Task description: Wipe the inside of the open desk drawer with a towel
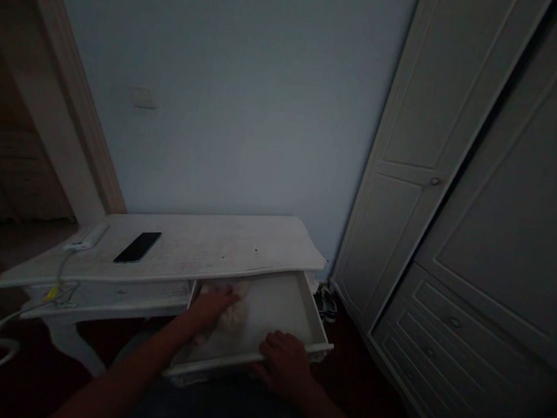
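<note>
A white drawer [279, 307] is pulled out from the right side of the white desk [216, 242]. My left hand [217, 302] reaches inside it, at the left, its fingers closed on a pale, soft-looking bundle [233, 316]. Hand and bundle are blurred, and the dim light hides what kind of thing it is. On the drawer's front edge, my right hand [286, 361] rests with its fingers curled over the top of the board.
A dark phone [137, 247] lies on the desk beside a white power strip [86, 236], whose cable [6, 321] hangs off the left end. Shoes [326, 303] stand on the floor between desk and wardrobe [404, 182]. Behind is a pale blue wall [249, 101].
</note>
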### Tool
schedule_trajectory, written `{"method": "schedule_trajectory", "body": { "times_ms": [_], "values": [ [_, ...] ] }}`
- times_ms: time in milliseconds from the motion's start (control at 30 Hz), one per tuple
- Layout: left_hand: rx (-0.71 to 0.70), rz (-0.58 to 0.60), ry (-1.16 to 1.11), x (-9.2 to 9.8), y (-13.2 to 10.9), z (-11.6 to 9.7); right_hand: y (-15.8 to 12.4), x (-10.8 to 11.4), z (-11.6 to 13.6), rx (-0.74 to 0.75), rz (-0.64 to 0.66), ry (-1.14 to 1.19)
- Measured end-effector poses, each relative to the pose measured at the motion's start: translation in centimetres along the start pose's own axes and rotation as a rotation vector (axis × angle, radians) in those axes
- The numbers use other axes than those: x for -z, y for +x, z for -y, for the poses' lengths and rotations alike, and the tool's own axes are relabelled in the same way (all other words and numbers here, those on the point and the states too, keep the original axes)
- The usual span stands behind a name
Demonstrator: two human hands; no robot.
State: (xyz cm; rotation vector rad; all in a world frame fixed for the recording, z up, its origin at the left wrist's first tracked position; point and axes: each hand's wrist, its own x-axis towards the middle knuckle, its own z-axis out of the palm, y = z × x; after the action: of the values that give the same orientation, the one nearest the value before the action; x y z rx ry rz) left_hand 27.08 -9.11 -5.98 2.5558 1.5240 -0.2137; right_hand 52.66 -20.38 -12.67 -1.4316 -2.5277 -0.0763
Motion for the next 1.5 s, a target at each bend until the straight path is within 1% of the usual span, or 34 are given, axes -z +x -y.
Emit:
{"method": "schedule_trajectory", "body": {
  "times_ms": [67,133,233,300,433,567,633,733,833,900,967,1067,1133,1200,1267,1400,1500],
  "values": [
    [0.015,-0.064,-0.026,0.0,0.2,-0.4,0.0,-0.2,0.0,-0.002,-0.002,-0.001],
    [0.01,-0.067,-0.051,-0.4,-0.1,-0.8,-0.1,-0.2,0.0,-0.007,-0.001,0.002],
    [-0.01,0.033,-0.083,-1.3,-1.0,-1.0,0.0,0.0,0.1,-0.004,0.001,0.003],
    [-0.018,0.088,-0.108,-1.5,-1.7,-1.0,0.1,0.1,0.2,0.004,-0.005,0.002],
    [0.005,0.119,-0.12,-1.3,-2.4,-0.7,0.1,0.3,0.2,0.004,-0.016,-0.008],
    [0.056,0.17,-0.109,-1.9,-1.9,-0.7,0.1,0.2,0.2,0.002,-0.01,-0.013],
    [0.054,0.168,-0.123,-2.5,-1.6,-0.7,0.2,0.2,0.3,0.001,-0.006,-0.011],
    [0.037,0.096,-0.159,-3.1,-0.8,-1.2,0.2,0.1,0.3,-0.006,0.001,-0.014],
    [0.033,-0.003,-0.193,-3.3,0.9,-2.9,0.2,-0.2,0.3,-0.003,0.0,-0.009],
    [0.017,-0.059,-0.219,-3.3,2.8,-5.0,0.2,-0.6,0.2,-0.001,-0.017,0.005],
    [-0.032,-0.093,-0.25,-3.5,5.0,-7.5,0.2,-1.2,-0.1,0.007,-0.057,0.024],
    [-0.178,-0.081,-0.289,-4.0,7.5,-10.9,0.2,-2.3,-0.5,0.052,-0.147,0.047],
    [-0.264,-0.056,-0.302,-4.3,8.2,-11.9,0.1,-2.8,-0.7,0.08,-0.187,0.055],
    [-0.293,-0.051,-0.304,-4.3,8.2,-11.6,0.1,-3.1,-0.8,0.084,-0.204,0.051],
    [-0.259,-0.071,-0.297,-4.1,7.7,-10.1,0.1,-3.1,-0.7,0.076,-0.202,0.034],
    [-0.081,-0.12,-0.25,-3.2,5.7,-5.1,0.0,-2.8,-0.4,0.036,-0.144,-0.006],
    [0.076,-0.128,-0.194,-2.7,3.9,-1.4,-0.1,-2.6,-0.3,0.021,-0.129,-0.021]
  ]
}}
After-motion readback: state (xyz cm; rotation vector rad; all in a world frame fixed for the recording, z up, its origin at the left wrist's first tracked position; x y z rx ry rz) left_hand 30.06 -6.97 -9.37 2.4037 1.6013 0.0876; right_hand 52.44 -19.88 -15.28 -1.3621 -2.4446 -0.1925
